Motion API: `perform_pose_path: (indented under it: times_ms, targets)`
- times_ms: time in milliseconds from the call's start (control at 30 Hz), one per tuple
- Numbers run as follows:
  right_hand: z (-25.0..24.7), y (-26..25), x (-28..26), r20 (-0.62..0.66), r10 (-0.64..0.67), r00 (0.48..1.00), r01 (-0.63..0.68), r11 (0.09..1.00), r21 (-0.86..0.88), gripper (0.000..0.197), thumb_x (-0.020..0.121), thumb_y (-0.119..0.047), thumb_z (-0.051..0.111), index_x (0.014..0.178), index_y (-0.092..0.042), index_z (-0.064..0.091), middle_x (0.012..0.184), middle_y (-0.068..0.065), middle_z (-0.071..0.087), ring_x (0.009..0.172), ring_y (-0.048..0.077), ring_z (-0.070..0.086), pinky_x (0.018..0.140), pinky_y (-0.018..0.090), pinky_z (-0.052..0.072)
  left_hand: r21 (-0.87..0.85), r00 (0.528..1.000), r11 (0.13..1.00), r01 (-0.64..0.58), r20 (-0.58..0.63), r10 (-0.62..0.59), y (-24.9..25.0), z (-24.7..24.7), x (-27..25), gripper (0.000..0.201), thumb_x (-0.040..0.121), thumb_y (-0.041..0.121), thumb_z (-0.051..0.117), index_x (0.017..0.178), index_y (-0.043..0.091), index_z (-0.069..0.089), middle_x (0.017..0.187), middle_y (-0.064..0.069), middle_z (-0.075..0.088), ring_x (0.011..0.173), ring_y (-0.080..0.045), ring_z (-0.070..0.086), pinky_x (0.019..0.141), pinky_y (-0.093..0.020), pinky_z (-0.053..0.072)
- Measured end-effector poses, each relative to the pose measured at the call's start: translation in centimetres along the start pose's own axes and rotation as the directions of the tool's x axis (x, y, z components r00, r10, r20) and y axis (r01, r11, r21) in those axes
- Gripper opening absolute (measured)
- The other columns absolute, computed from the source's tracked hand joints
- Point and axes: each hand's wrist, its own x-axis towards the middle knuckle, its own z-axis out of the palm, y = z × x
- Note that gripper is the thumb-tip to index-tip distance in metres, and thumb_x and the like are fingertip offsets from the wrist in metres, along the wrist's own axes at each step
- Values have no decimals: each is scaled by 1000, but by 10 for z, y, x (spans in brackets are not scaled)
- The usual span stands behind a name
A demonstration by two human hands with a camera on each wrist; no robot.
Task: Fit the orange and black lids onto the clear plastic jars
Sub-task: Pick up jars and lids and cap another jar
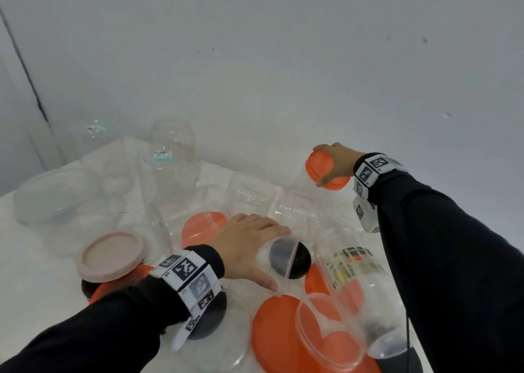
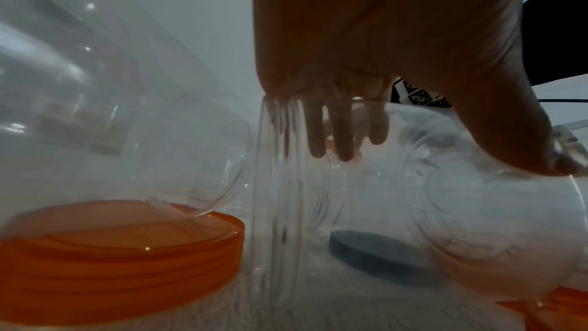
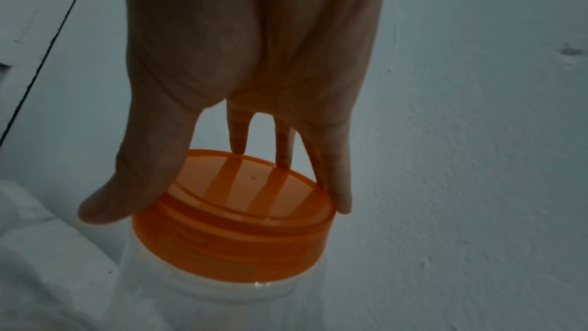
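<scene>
**Right grip caps one jar while the left takes hold of the next**

Grip on the right: the right hand [image 1: 337, 161] has thumb and fingers curled round a small orange lid [image 3: 235, 213] that sits on the mouth of a clear jar [image 3: 203, 293] at the far right of the tabletop [image 1: 37, 282]. Whether the lid is fully seated I cannot tell. The left hand [image 1: 249, 245] grasps a second clear jar [image 1: 279, 262] lying over a black lid [image 1: 297, 256] mid-tabletop.

One capping is, I judge, about finished; next the right hand needs to let go and fetch a lid matched to the left-hand jar's mouth.

Counted roughly: four or five loose orange lids, three black, one pink lid [image 1: 110, 255]. Clear jars overlap too much for a sure count, at least six.
</scene>
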Motion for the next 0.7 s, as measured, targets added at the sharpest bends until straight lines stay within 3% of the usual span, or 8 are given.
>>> perform_pose_path:
  times_ms: [200,367,700]
  targets:
    - [10,-7,11,96,-1,995,13,992,-125,95,71,-46,76,146,-35,17,148,5,24,126,36,41,96,49,43,-10,1000,1000,-3,-13,3,0,1,0,96,60,71,67,140,37,26,143,13,33,130,-10,28,108,-32,14]
    - [15,-7,20,215,12,976,36,975,-218,84,83,-42,66,149,-31,15,153,2,26,136,30,32,106,44,31,-10,1000,1000,-6,-16,5,-1,1,1,96,60,71,67,140,37,27,143,13,33,131,-10,28,108,-32,15]
    - [14,-7,11,230,15,973,41,971,-234,75,88,-39,60,149,-26,18,154,2,23,140,26,26,109,40,26,-10,1000,1000,-5,-9,5,0,1,0,96,60,71,67,140,38,26,144,14,32,131,-9,28,109,-32,14]
